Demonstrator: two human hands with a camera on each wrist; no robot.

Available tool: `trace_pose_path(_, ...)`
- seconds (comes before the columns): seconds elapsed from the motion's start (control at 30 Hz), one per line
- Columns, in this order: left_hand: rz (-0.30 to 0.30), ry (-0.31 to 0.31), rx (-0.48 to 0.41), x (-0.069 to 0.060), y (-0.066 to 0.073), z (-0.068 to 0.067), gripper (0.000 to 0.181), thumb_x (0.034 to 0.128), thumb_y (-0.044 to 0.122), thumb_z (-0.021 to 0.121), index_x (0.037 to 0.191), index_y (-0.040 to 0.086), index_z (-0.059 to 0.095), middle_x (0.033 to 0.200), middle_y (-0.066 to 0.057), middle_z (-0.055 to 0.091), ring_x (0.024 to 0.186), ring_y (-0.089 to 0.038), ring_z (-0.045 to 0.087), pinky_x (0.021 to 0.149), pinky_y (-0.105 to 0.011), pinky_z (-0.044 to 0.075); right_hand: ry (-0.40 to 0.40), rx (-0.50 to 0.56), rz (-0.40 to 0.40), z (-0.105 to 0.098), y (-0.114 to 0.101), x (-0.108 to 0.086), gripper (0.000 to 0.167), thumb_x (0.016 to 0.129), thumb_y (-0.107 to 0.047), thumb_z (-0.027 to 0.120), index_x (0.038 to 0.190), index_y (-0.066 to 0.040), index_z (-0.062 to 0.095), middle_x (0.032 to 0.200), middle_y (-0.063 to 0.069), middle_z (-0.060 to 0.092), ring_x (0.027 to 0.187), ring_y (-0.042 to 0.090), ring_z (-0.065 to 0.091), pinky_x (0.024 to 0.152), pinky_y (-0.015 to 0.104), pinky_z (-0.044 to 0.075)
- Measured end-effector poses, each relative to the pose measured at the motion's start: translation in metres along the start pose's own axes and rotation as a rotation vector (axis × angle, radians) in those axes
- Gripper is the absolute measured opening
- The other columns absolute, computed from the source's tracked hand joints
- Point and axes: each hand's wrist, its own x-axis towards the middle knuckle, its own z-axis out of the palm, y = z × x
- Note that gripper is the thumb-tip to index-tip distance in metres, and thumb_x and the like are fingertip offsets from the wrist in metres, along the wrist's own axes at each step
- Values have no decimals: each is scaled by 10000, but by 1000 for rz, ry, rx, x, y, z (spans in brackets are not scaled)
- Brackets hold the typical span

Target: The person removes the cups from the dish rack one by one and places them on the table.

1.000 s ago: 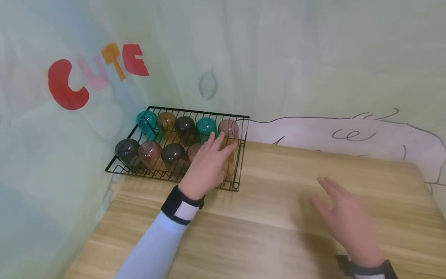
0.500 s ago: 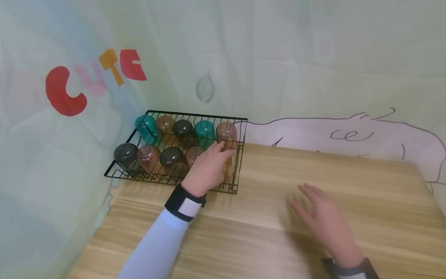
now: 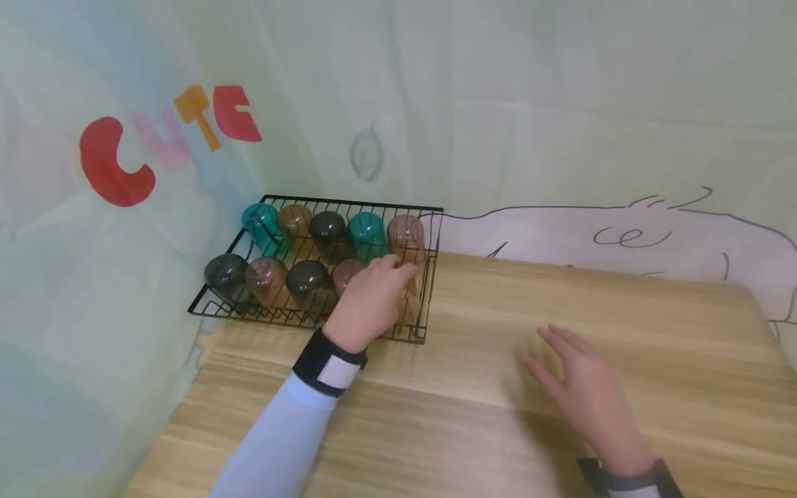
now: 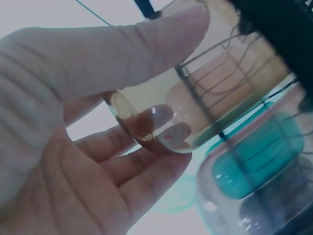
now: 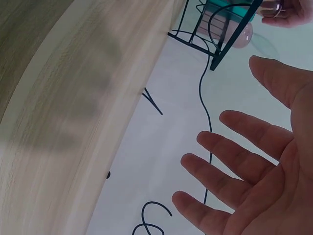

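Note:
In the front right corner of a black wire rack stands an upside-down amber glass. My left hand grips it from above near its base, thumb on one side and fingers on the other, as the left wrist view shows. In the head view that hand hides most of the glass. Just left of it is a pink glass, partly covered by the hand; behind stands another pink glass. Over the table to the right, my right hand is held with fingers spread, touching nothing.
More upside-down glasses fill the rack in two rows, among them a teal glass and a grey glass. The rack sits on a wooden table, close against a printed cloth wall.
The left hand's fingers have lowered and closed round the amber glass. My right hand has drifted left, towards the rack, and then stays nearly still.

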Motion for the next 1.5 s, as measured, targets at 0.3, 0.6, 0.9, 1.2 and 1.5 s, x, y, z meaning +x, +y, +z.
trace_pose_path(0.3,43,217,60,-9,7,-22,574,704,-13,744,1210,184,559,1198,-139,557,1066,-302,558,668,-401,563,26,10,-2,-4,1,3,626,851,-517,600,1295,-81,537,1332,208,522,1214,409,478,998,601,370)
trace_pose_path(0.6,74,479,-112,-14,21,-26,660,673,152,837,1234,156,488,1247,-151,488,1135,-296,522,763,-391,578,100,29,62,-11,0,5,622,875,-465,598,1326,-48,496,1351,210,505,1225,409,468,1008,585,370)
trace_pose_path(0.9,-22,607,-437,-14,40,1,683,660,334,827,1181,113,444,1163,-77,468,1025,-172,552,815,-277,557,98,182,240,-14,-13,14,653,888,-546,521,1387,-133,441,1372,159,506,1111,397,576,877,549,490)
trace_pose_path(1.2,-52,517,-693,-14,71,29,695,673,455,792,1191,164,432,1109,53,464,984,-58,490,773,-183,529,-65,518,273,-9,-23,26,591,923,-550,439,1334,-130,501,1312,76,575,1149,256,588,940,443,499)
trace_pose_path(1.5,-65,438,-814,-14,88,33,683,684,453,791,1200,206,417,1111,98,457,986,-51,504,763,-202,527,-141,968,269,-6,-38,39,575,952,-446,462,1335,-17,468,1308,142,565,1144,210,600,921,292,510)
